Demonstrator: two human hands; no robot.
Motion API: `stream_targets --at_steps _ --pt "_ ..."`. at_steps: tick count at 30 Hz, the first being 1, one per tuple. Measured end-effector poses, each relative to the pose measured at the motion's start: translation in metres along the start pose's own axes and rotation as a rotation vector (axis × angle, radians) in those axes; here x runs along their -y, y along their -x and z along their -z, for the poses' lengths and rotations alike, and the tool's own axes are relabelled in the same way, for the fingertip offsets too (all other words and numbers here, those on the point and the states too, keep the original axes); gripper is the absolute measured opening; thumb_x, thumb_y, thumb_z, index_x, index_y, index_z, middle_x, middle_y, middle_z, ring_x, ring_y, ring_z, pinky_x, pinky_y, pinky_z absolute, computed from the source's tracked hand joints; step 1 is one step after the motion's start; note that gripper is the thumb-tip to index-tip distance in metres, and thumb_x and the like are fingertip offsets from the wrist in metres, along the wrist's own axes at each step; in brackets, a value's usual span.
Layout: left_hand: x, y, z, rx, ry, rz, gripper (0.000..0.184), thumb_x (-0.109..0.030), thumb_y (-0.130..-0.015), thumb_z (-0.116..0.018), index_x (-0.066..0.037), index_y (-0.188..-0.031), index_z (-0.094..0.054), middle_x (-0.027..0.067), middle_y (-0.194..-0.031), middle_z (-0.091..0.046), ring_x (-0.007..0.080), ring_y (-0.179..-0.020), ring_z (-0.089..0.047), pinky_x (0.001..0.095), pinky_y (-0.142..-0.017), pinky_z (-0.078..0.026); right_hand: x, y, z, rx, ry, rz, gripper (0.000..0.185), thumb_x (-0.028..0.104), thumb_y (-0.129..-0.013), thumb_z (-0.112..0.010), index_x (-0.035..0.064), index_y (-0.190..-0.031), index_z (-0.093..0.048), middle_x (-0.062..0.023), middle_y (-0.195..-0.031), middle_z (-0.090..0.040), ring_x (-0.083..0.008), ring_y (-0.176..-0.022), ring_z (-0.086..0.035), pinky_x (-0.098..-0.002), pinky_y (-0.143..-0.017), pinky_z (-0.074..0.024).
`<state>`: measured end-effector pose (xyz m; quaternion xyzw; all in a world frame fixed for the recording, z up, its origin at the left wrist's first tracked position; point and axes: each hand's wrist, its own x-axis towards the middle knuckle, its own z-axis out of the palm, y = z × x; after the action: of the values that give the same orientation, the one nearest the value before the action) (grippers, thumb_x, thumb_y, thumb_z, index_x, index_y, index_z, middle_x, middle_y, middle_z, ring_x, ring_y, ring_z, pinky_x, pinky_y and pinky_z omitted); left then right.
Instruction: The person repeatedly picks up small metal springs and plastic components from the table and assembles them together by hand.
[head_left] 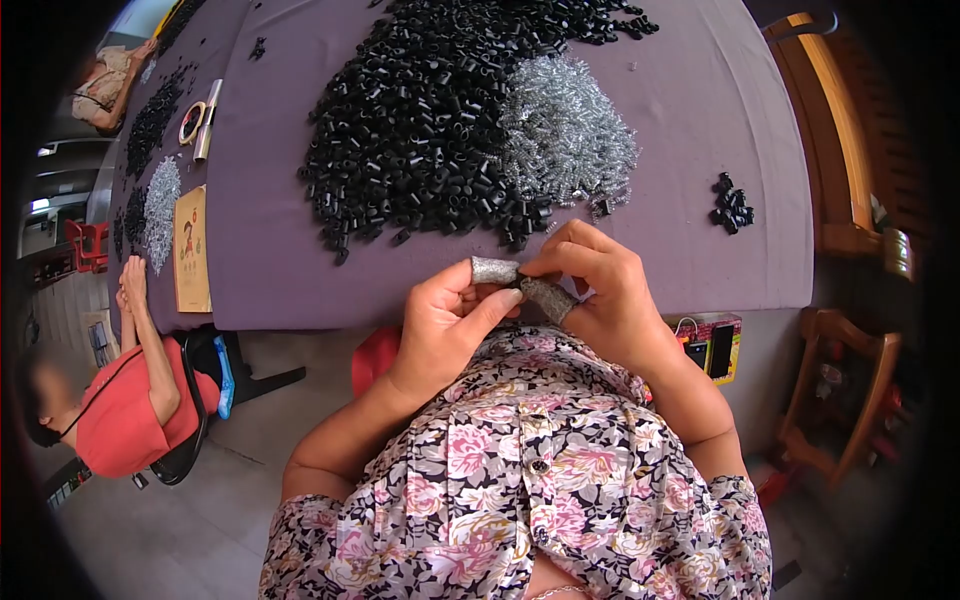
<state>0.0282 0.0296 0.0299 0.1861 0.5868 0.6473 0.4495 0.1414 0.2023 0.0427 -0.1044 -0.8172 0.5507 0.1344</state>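
Observation:
My left hand (440, 325) and my right hand (605, 285) meet at the near edge of the table, in front of my body. Their fingertips pinch together around a small black piece (517, 284), mostly hidden by the fingers. Silvery-grey wrapping covers my left index finger (493, 270), and a similar grey wrap (548, 300) is around my right thumb. Just beyond the hands lies a large heap of short black plastic tubes (410, 150). A pile of small shiny metal springs (568, 130) rests against its right side.
A small cluster of black parts (732, 204) lies at right on the purple tablecloth (270, 240). At left are a tape roll (191, 122), a booklet (192, 250) and more springs (161, 215). A person in red (135, 410) sits there. A wooden chair (840, 390) stands right.

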Motion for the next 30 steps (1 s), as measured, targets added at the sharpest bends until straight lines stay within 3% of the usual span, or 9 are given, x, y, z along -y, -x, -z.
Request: stream_targets --at_steps 10,18,22,27,30 --pt "-0.003 -0.002 -0.001 0.015 0.065 0.05 0.013 -0.004 -0.098 -0.065 0.002 -0.11 -0.066 0.0043 -0.099 -0.072 0.0067 -0.087 -0.066 0.0227 -0.08 -0.053 0.004 0.001 0.001 0.019 0.058 0.026 0.031 -0.008 -0.072 -0.072 0.0001 -0.103 -0.071 -0.0149 -0.097 -0.063 -0.035 -0.089 -0.068 -0.0392 -0.077 -0.0549" --pt "-0.004 -0.003 -0.002 -0.025 0.253 0.101 0.015 -0.01 -0.098 -0.062 -0.002 -0.111 -0.066 0.0027 -0.098 -0.071 0.0081 -0.086 -0.066 0.0245 -0.079 -0.054 0.01 0.002 0.003 0.036 0.045 0.049 0.045 -0.006 -0.07 -0.072 0.0019 -0.114 -0.07 -0.0138 -0.104 -0.062 -0.0346 -0.095 -0.066 -0.0405 -0.081 -0.0543" --pt "-0.001 -0.006 -0.004 -0.011 0.39 0.11 0.019 -0.011 -0.098 -0.06 -0.003 -0.115 -0.066 0.0015 -0.103 -0.068 0.0086 -0.09 -0.064 0.0259 -0.082 -0.053 0.008 -0.002 -0.008 -0.081 0.082 0.163 0.056 -0.003 -0.068 -0.075 0.0041 -0.123 -0.067 -0.0139 -0.111 -0.062 -0.0349 -0.097 -0.064 -0.0421 -0.082 -0.0547" --pt "-0.002 -0.011 -0.013 -0.02 0.429 0.119 0.024 -0.012 -0.1 -0.056 -0.003 -0.121 -0.064 0.0019 -0.11 -0.067 0.0103 -0.096 -0.063 0.0291 -0.088 -0.053 -0.005 -0.007 -0.019 -0.121 0.355 0.289 0.06 0.001 -0.063 -0.078 0.0012 -0.122 -0.065 -0.0143 -0.113 -0.063 -0.0334 -0.097 -0.063 -0.0416 -0.082 -0.055" --pt "0.003 -0.012 -0.008 0.049 0.412 0.141 0.028 -0.014 -0.101 -0.052 -0.002 -0.125 -0.062 0.0054 -0.119 -0.065 0.0144 -0.112 -0.06 0.0355 -0.099 -0.049 -0.009 -0.007 -0.02 -0.136 0.411 0.319 0.058 0.002 -0.062 -0.077 -0.0008 -0.119 -0.065 -0.0147 -0.111 -0.064 -0.0324 -0.095 -0.063 -0.0408 -0.082 -0.0548"
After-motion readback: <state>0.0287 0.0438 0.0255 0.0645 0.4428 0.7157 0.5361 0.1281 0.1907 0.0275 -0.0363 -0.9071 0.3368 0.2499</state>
